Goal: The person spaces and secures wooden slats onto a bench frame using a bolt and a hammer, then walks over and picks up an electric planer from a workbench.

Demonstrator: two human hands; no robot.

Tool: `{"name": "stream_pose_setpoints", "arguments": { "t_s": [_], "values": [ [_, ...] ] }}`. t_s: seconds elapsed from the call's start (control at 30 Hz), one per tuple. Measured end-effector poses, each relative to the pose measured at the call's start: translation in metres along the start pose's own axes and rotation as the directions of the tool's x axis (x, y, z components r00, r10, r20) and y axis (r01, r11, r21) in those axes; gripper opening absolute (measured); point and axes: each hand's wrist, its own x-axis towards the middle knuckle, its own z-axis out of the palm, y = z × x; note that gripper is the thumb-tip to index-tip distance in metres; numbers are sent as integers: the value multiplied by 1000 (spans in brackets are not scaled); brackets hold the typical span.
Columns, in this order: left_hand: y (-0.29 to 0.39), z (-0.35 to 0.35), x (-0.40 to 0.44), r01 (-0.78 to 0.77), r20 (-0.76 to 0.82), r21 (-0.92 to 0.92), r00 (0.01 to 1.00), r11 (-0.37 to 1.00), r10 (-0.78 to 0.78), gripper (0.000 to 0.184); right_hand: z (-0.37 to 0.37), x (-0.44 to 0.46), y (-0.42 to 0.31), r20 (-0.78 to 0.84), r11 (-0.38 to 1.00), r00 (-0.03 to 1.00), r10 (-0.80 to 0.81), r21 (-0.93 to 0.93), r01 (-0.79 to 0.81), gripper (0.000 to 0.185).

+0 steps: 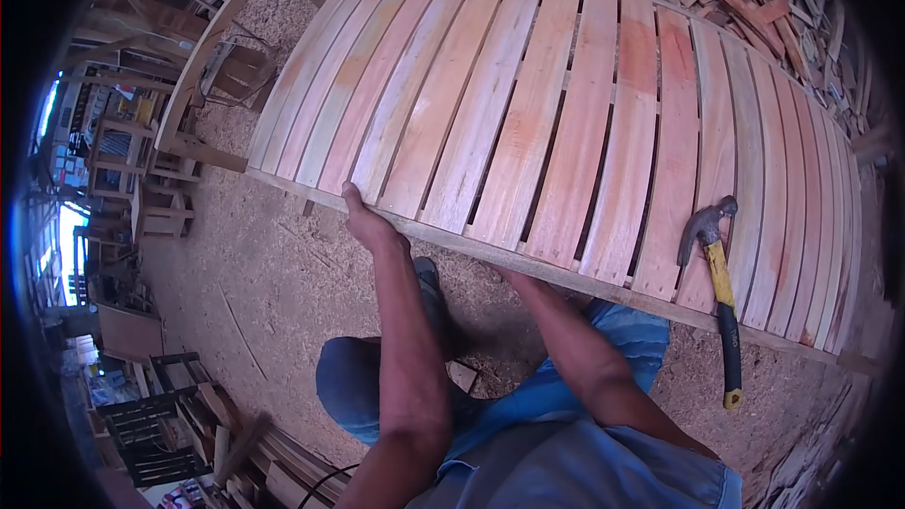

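Shavings-strewn floor (283, 302) is lying beneath the slatted panel (528, 132). We are clamping its near edge with our left hand (366, 219); our right hand (516, 278) is mostly hiding underneath, grip we cannot tell. Hammer (719, 278) is resting atop.

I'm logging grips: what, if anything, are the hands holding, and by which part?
Left hand: slatted panel, by its near edge. Right hand: hidden beneath, can't tell.

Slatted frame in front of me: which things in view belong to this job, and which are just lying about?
Likely part of the job:
- frame, edge held by your left hand
- hammer, lying across its slats

Probably just lying about:
- scrap wood, top right
- thin stick on the ground
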Motion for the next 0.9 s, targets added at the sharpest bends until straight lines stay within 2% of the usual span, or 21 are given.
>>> {"name": "stream_pose_setpoints", "arguments": {
  "t_s": [0.17,0.23,0.27,0.33,0.4,0.53,0.9],
  "values": [
    [-7,-7,9,47,-79,95,996,994,-39,98,20,-1,6,16,999,1000,-1,-38,2,76],
    [0,-2,6,80,-154,182,987,980,-52,107,55,49,94,58,998,998,-31,-46,34,74],
    [6,2,2,109,-190,222,980,969,-66,112,32,23,56,83,997,996,-43,-58,48,73],
    [22,11,-12,174,-283,314,955,933,-82,117,21,7,30,74,994,995,-62,-87,68,72],
    [32,17,-23,208,-361,409,931,888,-51,120,24,6,33,17,988,997,-81,-132,83,72],
    [35,17,-19,225,-368,512,929,829,-24,123,22,9,37,-78,974,985,-151,-183,135,73],
    [22,11,-11,155,-315,463,949,873,-1,123,9,-6,3,-96,964,978,-184,-212,160,72]
  ]
}}
